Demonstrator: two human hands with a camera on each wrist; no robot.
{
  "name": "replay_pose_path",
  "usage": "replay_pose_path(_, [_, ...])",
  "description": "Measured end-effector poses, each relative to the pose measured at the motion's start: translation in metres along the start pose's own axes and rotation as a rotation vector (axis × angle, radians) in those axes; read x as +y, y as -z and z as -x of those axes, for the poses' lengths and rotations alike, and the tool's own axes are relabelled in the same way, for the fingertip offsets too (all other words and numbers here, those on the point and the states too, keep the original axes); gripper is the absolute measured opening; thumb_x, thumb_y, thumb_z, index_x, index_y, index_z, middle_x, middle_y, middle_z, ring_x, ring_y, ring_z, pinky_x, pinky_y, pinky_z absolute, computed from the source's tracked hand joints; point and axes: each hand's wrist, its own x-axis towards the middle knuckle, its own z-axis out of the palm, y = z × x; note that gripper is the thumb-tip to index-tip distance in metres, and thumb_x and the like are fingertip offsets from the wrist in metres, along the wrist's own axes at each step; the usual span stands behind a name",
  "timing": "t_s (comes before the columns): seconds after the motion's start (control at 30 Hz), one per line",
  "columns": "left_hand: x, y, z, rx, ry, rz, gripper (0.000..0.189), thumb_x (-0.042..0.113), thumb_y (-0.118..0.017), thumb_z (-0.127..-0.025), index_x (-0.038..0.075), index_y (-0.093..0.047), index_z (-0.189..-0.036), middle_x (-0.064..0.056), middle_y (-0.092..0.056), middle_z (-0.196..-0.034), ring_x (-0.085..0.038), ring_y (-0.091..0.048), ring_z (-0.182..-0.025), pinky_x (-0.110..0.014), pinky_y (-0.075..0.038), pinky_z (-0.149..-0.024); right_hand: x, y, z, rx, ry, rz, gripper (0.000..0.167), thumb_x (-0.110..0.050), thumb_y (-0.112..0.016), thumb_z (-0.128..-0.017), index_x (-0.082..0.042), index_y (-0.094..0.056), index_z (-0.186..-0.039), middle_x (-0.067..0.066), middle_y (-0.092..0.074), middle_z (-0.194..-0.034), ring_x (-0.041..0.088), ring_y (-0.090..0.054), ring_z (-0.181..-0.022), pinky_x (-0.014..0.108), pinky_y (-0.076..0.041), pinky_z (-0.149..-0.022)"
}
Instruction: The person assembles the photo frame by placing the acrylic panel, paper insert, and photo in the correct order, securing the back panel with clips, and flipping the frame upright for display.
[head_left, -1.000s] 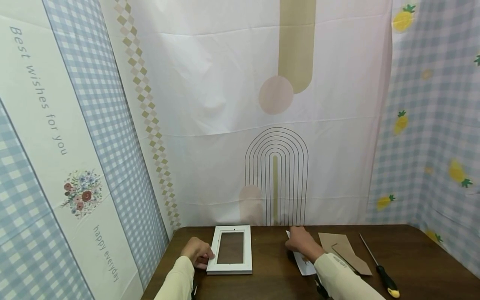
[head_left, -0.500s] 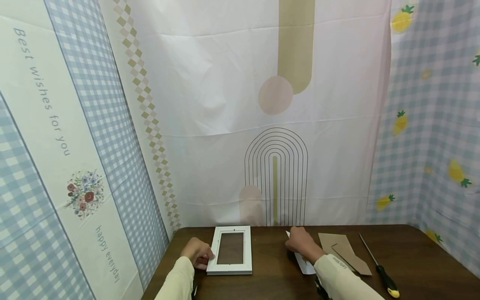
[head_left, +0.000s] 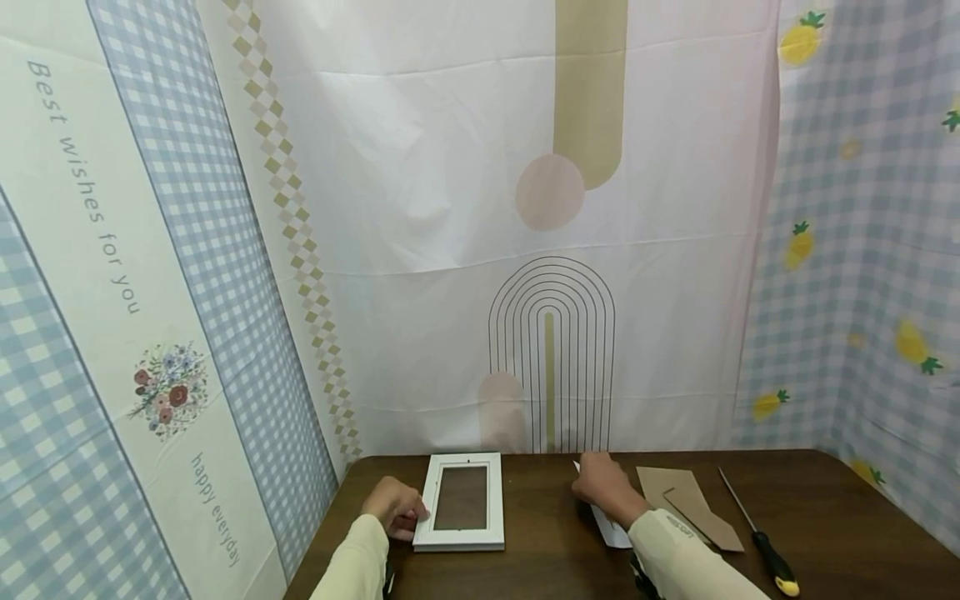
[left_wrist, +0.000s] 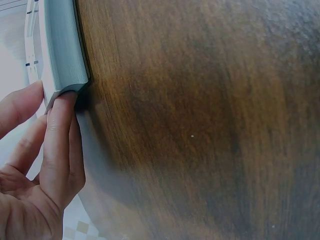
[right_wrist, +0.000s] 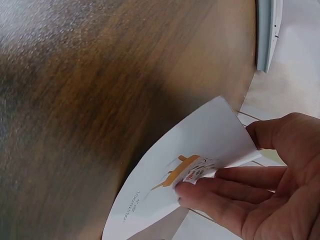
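A white picture frame (head_left: 495,500) lies on the brown wooden table with its rectangular opening facing up. My left hand (head_left: 393,502) grips its left side near the lower corner; in the left wrist view the thumb is on one face and the fingers reach under the edge. To the right, my right hand (head_left: 606,486) pinches a white paper sheet (right_wrist: 165,155), which bends in a curve. The right wrist view shows an orange picture and small printed text on the sheet. The fingers cover part of it.
Right of the right hand lies a brown backing board (head_left: 671,481) with a stand leg (head_left: 712,525), partly behind the sleeve. Farther right is a screwdriver (head_left: 768,554) with a black and yellow handle. Patterned cloth hangs (head_left: 420,333) behind the table's back edge.
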Motion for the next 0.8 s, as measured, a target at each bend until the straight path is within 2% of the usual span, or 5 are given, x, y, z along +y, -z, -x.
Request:
replay_pose_path(0.3, [0.0011, -0.0025, -0.0021, 0.009, 0.003, 0.007, 0.018, -0.011, -0.077, -0.086, 0.002, -0.067, -0.081, -0.006, -0.061, -0.078, -0.023, -0.072, -0.076, -0.042, -0.076, -0.079, 0.0044, 0.0005, -0.008, 0.06, 0.046, 0.039, 0.02, 0.0, -0.072, -0.084, -0.009, -0.059, -0.072, 0.008, -0.064, -0.077, 0.024, -0.057, -0.066, 0.04, -0.051, -0.054])
replay_pose_path(0.47, [0.0018, -0.0024, -0.0034, 0.008, -0.003, 0.004, 0.02, -0.012, -0.078, -0.085, 0.003, -0.065, -0.08, -0.006, -0.061, -0.076, -0.023, -0.071, -0.075, -0.043, -0.076, -0.078, 0.0044, 0.004, -0.0088, 0.075, 0.057, 0.039, 0.019, 0.003, -0.071, -0.085, -0.01, -0.061, -0.074, 0.008, -0.064, -0.076, 0.023, -0.055, -0.066, 0.039, -0.049, -0.053])
replay_pose_path(0.67, [-0.0007, -0.0019, -0.009, 0.015, 0.023, -0.018, 0.018, -0.01, -0.079, -0.086, 0.001, -0.066, -0.081, -0.008, -0.064, -0.08, -0.021, -0.07, -0.074, -0.038, -0.075, -0.074, 0.0031, 0.0072, -0.008, 0.137, 0.095, 0.053, 0.019, 0.004, -0.074, -0.084, -0.008, -0.061, -0.076, 0.01, -0.068, -0.078, 0.022, -0.056, -0.066, 0.041, -0.052, -0.053])
replay_pose_path(0.8, [0.0004, -0.0015, -0.006, 0.015, 0.027, -0.031, 0.014, -0.009, -0.079, -0.087, -0.002, -0.068, -0.084, -0.01, -0.066, -0.083, -0.021, -0.071, -0.075, -0.036, -0.075, -0.075, 0.001, 0.0094, -0.006, 0.172, 0.122, 0.063, 0.021, 0.005, -0.076, -0.083, -0.007, -0.061, -0.076, 0.01, -0.068, -0.077, 0.021, -0.057, -0.066, 0.041, -0.054, -0.053])
